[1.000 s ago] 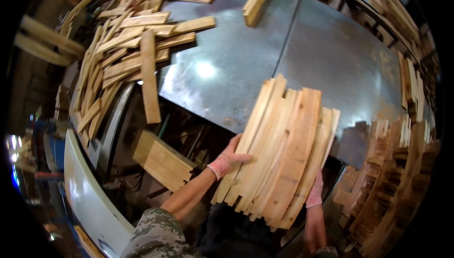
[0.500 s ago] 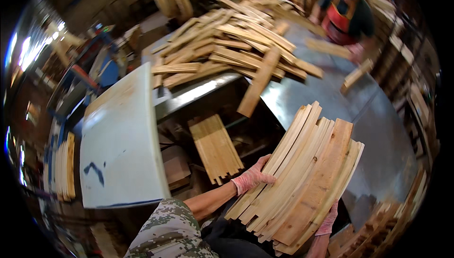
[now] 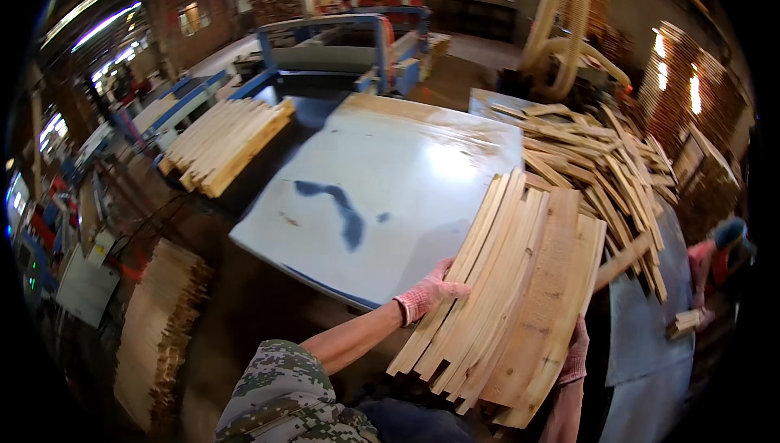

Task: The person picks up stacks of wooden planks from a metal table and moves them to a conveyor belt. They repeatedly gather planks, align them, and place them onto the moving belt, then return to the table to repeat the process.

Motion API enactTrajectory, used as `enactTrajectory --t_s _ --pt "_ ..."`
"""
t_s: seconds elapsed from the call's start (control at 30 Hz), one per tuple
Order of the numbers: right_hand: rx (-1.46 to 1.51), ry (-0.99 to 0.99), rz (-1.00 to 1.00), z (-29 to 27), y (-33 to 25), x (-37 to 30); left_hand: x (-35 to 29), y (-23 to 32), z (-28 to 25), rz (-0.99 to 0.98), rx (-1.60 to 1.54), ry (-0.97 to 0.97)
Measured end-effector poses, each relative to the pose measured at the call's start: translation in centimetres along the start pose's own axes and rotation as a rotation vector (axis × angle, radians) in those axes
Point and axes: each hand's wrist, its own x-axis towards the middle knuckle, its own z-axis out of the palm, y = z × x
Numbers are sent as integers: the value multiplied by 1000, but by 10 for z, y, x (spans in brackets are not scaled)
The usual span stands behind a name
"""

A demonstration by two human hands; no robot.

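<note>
A bundle of wooden slats (image 3: 508, 289), pale and uneven at the ends, is held up between my two gloved hands. My left hand (image 3: 435, 289), in a pink knit glove, grips the bundle's left side with the thumb over the top slat. On the opposite side, my right hand (image 3: 575, 354) presses against the outermost slat; most of its fingers are hidden behind the wood. One browner, knotty slat (image 3: 540, 305) lies toward the right of the bundle. Beyond the slats is a white-topped table (image 3: 390, 191) with dark worn patches.
A row of slats (image 3: 227, 141) lies on a dark surface at left, before a blue-framed machine (image 3: 325, 45). Loose slats (image 3: 601, 167) are heaped on a metal table (image 3: 650, 345) at right, where a co-worker (image 3: 715, 264) stands. A stack of slats (image 3: 158, 329) is at lower left.
My view has swung left, bringing the white table to the middle and the loose heap to the right. Both hands still carry the bundle, which has turned along with me.
</note>
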Motion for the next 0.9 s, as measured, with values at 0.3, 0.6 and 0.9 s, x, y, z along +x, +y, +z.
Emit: enactTrajectory --t_s 0.3,0.6,0.9 --pt "-278 -190 248 187 175 139 -80 33 -253 -143 -111 335" --pt "-237 -206 178 276 266 269 -29 106 -412 -110 220 315" --pt "-375 -123 160 350 282 324 25 186 -477 -447 1061 350"
